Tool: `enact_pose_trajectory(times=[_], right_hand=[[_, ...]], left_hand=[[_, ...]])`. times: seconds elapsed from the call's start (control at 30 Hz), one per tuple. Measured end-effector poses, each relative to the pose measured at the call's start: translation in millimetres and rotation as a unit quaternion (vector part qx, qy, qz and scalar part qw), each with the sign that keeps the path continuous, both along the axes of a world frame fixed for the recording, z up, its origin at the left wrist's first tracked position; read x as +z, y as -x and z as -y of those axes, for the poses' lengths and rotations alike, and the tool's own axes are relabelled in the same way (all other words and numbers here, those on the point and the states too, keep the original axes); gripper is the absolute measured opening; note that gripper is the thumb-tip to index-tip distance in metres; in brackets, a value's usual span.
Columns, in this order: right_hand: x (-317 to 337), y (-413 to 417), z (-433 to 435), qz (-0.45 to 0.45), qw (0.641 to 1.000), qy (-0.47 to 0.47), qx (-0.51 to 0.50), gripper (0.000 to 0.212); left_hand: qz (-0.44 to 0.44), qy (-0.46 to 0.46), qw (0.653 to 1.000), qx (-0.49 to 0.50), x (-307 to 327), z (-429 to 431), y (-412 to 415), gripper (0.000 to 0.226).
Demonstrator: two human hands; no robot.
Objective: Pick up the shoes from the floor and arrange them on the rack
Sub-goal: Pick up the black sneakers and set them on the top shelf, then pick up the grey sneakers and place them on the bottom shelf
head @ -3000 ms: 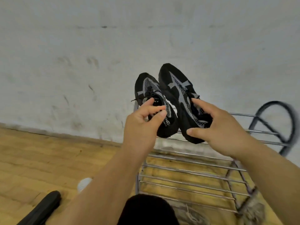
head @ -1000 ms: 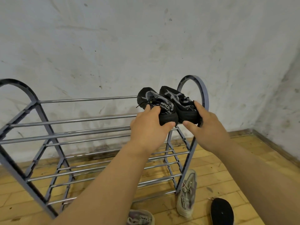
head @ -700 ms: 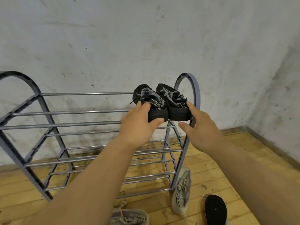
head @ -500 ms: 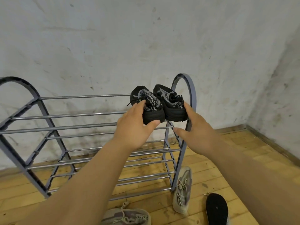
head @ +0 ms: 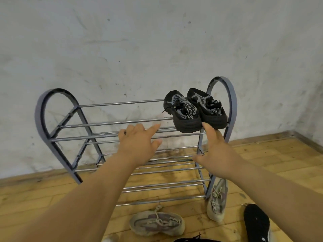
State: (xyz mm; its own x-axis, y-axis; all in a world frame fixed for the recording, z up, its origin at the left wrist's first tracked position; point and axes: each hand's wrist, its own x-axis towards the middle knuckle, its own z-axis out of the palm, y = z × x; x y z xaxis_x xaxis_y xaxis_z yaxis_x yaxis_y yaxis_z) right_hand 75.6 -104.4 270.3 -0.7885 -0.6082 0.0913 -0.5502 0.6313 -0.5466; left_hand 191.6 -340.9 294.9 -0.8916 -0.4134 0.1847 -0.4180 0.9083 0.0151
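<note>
A pair of black sneakers (head: 194,110) with grey patterns stands side by side on the top tier of the metal shoe rack (head: 111,122), at its right end, heels toward me. My left hand (head: 138,144) hovers open in front of the rack's top bars, left of the sneakers and apart from them. My right hand (head: 216,152) is open too, fingers straight, its fingertip just below the heel of the right sneaker. Two beige sneakers lie on the floor: one (head: 157,223) on its side in front of the rack, one (head: 217,199) by the rack's right leg.
A black slipper (head: 257,222) lies on the wooden floor at the lower right. The rack stands against a scuffed white wall (head: 157,49), near the room's right corner. Its two lower tiers hold nothing. Another dark shoe's edge (head: 195,239) shows at the bottom.
Both hands let go of the black sneakers, which now rest on the top tier, and drew back and down. The view has pulled away, showing more floor and rack.
</note>
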Motion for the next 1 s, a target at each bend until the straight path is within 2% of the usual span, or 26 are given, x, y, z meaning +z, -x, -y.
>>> enact_pose_trajectory(times=[0.27,0.53,0.7,0.83,0.9,0.93,1.0], right_hand=[[2.8,-1.5,0.9,0.027,0.999,-0.028,0.005,0.118],[7.9,-12.8,1.2,0.03,0.997,-0.07,0.017,0.117],[-7.6,-29.0,-1.6,0.021,0.99,-0.123,0.06,0.118],[-47.7,-46.9,-2.5,0.064,0.958,-0.24,0.146,0.113],[-74.6,-51.3,1.4,0.097,0.932,-0.301,0.179,0.112],[-88.9,-52.1,6.3,0.105,0.92,-0.328,0.185,0.113],[-121.9,-50.0,21.7,0.131,0.9,-0.371,0.188,0.112]], left_hand=[[0.016,-0.022,1.0,0.0,2.0,-4.7,-0.9,0.059],[0.005,-0.021,0.999,-0.025,-3.8,2.7,-0.7,0.065],[0.005,0.012,0.996,-0.093,-10.9,1.4,-24.3,0.078],[0.009,0.058,0.979,-0.197,-18.1,14.5,-64.0,0.079],[0.086,0.09,0.957,-0.262,-27.6,27.9,-90.2,0.076],[0.157,0.075,0.949,-0.262,-36.7,38.1,-102.4,0.078],[0.272,-0.009,0.936,-0.221,-59.9,60.4,-121.6,0.08]])
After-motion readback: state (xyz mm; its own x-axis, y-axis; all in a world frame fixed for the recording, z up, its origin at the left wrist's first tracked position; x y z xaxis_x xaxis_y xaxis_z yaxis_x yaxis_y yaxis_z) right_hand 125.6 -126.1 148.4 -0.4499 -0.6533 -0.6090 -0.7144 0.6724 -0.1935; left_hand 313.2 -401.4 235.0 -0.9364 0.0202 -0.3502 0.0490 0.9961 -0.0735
